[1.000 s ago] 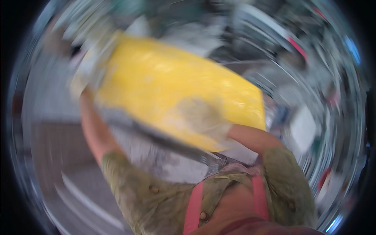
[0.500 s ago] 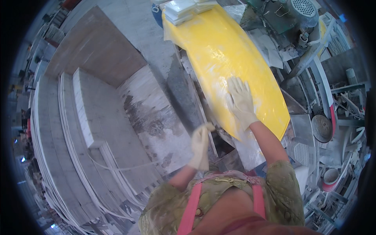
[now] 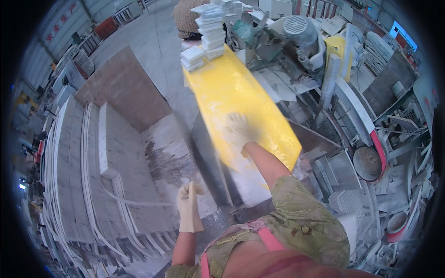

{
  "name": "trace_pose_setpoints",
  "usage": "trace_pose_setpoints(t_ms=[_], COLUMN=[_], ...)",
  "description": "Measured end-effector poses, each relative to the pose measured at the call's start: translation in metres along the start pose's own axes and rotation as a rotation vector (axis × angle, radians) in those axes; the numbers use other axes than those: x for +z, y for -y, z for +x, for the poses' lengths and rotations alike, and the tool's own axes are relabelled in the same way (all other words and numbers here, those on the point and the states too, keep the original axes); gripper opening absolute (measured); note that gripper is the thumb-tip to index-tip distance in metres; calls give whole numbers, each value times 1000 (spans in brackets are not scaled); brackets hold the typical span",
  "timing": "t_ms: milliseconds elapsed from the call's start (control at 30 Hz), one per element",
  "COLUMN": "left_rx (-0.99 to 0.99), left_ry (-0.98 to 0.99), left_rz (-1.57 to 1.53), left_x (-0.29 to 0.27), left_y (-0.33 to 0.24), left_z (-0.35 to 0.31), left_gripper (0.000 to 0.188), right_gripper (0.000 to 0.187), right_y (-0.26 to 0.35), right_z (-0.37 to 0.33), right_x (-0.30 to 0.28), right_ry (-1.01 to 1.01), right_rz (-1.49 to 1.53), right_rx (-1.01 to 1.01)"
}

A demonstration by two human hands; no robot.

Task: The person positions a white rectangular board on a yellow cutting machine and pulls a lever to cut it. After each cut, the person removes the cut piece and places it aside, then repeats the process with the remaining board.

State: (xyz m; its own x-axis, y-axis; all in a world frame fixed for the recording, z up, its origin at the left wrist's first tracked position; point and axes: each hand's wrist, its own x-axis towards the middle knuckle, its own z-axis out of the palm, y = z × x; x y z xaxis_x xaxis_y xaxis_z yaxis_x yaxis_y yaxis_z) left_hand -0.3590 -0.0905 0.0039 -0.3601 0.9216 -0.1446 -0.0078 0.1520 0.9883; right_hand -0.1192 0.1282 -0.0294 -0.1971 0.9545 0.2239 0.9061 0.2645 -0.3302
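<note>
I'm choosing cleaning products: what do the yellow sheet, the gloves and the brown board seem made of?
Yellow sheet: probably plastic, glossy, judging by its bright reflections. Gloves: perhaps rubber or fabric, matte cream, no weave discernible. Brown board: possibly plywood, dull, from its flat, streaked face.

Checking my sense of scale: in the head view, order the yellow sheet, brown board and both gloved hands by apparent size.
1. Yellow sheet
2. Brown board
3. Left hand and right hand: too alike to rank
</note>
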Motion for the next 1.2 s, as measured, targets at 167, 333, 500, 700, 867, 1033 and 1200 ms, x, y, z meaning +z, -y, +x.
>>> trace_pose_setpoints(t_ms=[167,333,500,700,867,1033,1200], left_rx=[-54,-117,-12,45,48,89,135], left_ry=[-164,-85,142,336,470,529,442], left_rz=[-83,-171,-84,154,59,40,91], left_x=[65,139,194,229,250,259,269], left_y=[-7,-13,-37,-35,-23,-30,-32], left_z=[-75,-114,-108,-95,-97,-99,-93], left_gripper=[27,26,26,31,27,29,31], right_gripper=[55,50,47,47,50,52,50], right_y=[-45,-152,-252,-308,-327,-360,-407], right_z=[-34,-158,-311,-452,-514,-515,-483], right_x=[-44,-96,-136,-127,-129,-143,-168], right_ry=[-147,-371,-390,-471,-562,-587,-589], right_rz=[472,269,197,131,246,205,141], right_rx=[-127,28,361,838,961,1042,940])
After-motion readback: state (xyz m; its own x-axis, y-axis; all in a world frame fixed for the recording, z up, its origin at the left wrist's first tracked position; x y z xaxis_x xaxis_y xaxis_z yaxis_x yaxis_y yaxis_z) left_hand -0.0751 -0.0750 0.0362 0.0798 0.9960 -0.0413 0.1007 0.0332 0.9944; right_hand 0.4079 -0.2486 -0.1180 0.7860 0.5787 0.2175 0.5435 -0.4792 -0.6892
